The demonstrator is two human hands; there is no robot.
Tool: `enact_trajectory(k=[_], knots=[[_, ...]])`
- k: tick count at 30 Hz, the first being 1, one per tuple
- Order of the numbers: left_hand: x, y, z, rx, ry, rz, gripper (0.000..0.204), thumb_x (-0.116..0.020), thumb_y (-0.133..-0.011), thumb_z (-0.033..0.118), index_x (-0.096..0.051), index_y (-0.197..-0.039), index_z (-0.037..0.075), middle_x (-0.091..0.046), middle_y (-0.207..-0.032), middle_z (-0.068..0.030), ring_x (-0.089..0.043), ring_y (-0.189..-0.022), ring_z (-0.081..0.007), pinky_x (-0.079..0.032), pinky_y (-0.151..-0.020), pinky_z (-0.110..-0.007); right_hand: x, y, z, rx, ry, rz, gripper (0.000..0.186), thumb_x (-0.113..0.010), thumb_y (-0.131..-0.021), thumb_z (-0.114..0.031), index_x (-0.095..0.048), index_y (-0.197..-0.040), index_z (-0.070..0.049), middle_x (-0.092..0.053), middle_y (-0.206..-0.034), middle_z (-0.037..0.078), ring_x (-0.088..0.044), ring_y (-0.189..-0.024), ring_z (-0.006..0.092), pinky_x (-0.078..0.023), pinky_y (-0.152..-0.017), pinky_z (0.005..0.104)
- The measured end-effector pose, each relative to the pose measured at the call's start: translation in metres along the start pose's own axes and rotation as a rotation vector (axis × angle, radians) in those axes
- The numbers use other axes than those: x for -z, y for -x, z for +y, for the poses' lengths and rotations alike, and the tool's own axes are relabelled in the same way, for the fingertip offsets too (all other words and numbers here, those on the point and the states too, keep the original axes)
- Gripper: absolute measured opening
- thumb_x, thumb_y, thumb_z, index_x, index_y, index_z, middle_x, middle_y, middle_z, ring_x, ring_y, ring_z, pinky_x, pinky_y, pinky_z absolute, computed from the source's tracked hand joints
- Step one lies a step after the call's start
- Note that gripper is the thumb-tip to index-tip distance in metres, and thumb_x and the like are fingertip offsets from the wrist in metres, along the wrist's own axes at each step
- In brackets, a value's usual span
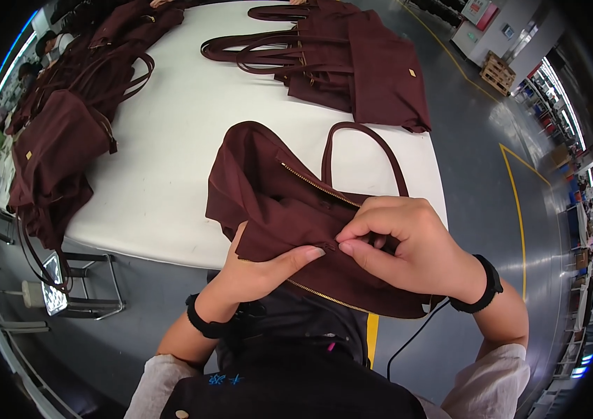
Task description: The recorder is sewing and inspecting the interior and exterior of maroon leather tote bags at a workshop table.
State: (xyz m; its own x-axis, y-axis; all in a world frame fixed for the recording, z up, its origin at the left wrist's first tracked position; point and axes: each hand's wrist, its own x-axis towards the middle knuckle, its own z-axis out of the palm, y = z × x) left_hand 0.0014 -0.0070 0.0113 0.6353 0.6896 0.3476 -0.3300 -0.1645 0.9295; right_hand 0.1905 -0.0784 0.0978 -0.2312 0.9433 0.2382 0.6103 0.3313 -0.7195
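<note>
A dark maroon handbag [240,188] lies partly on the table's near edge and partly in my hands, its mouth spread apart. Gold zipper teeth [317,185] run along both sides of the opening. One strap loop [370,133] stands up behind it. My left hand [258,272] grips the near side of the bag, thumb on top of the cloth. With thumb and forefinger, my right hand [412,244] pinches at the inner cloth close to my left thumb. Whether a thread or only cloth is between those fingertips is too small to tell.
A white table [157,160] carries a stack of maroon bags [387,77] at the far right and a heap of more bags [59,140] along the left. A metal stool [55,279] stands at lower left. A wooden pallet [498,72] sits on the grey floor beyond.
</note>
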Motion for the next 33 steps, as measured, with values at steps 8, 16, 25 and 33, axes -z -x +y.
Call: enact_trajectory(k=[8,16,25,33], knots=[[-0.005,-0.002,0.015,0.051,0.004,-0.004,0.016,-0.067,-0.080,0.003,-0.063,-0.095,0.000,-0.065,-0.086,-0.0044,-0.060,-0.077,-0.0109,-0.047,-0.070,-0.025,0.004,-0.003,-0.003,-0.027,0.044,-0.069,0.003,-0.068,-0.073,-0.003,-0.066,-0.075,-0.001,-0.061,-0.065,0.006,-0.056,-0.054,0.0147,-0.043,-0.047,0.0244],[-0.003,-0.001,0.015,0.091,-0.027,0.039,0.014,-0.068,-0.081,0.005,-0.063,-0.092,0.000,-0.065,-0.080,-0.0021,-0.058,-0.072,-0.0080,-0.046,-0.066,-0.023,-0.005,-0.004,0.002,-0.007,-0.020,0.000,0.003,-0.064,-0.071,-0.002,-0.065,-0.071,0.001,-0.060,-0.063,0.008,-0.057,-0.052,0.0174,-0.043,-0.046,0.0258],[-0.002,0.001,0.012,0.120,0.005,0.072,0.012,-0.069,-0.080,0.005,-0.063,-0.089,0.000,-0.064,-0.080,-0.0018,-0.058,-0.072,-0.0074,-0.046,-0.065,-0.023,-0.007,-0.005,0.012,-0.084,-0.139,-0.013,0.006,-0.064,-0.073,-0.002,-0.067,-0.077,0.001,-0.064,-0.067,0.009,-0.056,-0.057,0.0138,-0.045,-0.053,0.0238],[-0.002,0.002,0.009,0.131,-0.012,0.084,0.014,-0.070,-0.079,0.004,-0.063,-0.091,0.000,-0.065,-0.080,-0.0015,-0.058,-0.073,-0.0070,-0.047,-0.065,-0.022,-0.005,-0.010,0.012,-0.055,-0.096,-0.067,0.007,-0.064,-0.073,-0.004,-0.067,-0.077,0.001,-0.064,-0.068,0.009,-0.059,-0.058,0.0166,-0.046,-0.053,0.0265]])
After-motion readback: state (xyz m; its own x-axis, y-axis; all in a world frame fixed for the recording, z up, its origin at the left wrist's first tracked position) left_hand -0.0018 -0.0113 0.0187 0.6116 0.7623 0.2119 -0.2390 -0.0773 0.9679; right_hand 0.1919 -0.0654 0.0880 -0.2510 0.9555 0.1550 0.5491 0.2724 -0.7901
